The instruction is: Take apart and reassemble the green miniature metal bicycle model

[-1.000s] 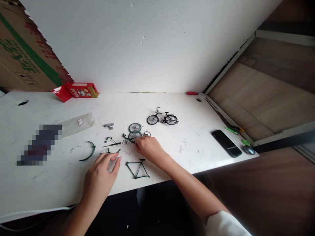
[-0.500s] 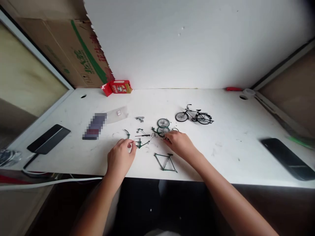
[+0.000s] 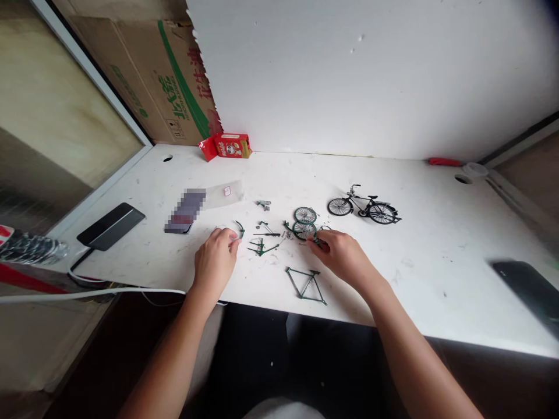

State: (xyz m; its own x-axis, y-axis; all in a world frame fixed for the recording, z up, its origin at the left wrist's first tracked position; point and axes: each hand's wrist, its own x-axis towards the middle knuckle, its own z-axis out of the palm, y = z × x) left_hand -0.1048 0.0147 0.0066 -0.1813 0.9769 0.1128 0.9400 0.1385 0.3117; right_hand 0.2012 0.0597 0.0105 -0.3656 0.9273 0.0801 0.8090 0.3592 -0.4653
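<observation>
My left hand has its thumb and index finger pinched at the lower end of a curved green mudguard. To its right lie a green fork-like part and a thin black rod. My right hand is closed, fingertips down on the table beside two small spoked wheels; what lies under the fingertips is mostly hidden, with a bit of green showing. Nearer me lies a green model bicycle frame with a dark saddle.
A whole black model bicycle lies at the right back. A clear plastic bag, a pixelated phone-like object, a red box and a black device lie leftward. Another dark device is far right.
The camera view has shifted, so the table's contents appear further right. My left hand has moved left, from the fork-like part to the mudguard. My right hand stays by the wheels.
</observation>
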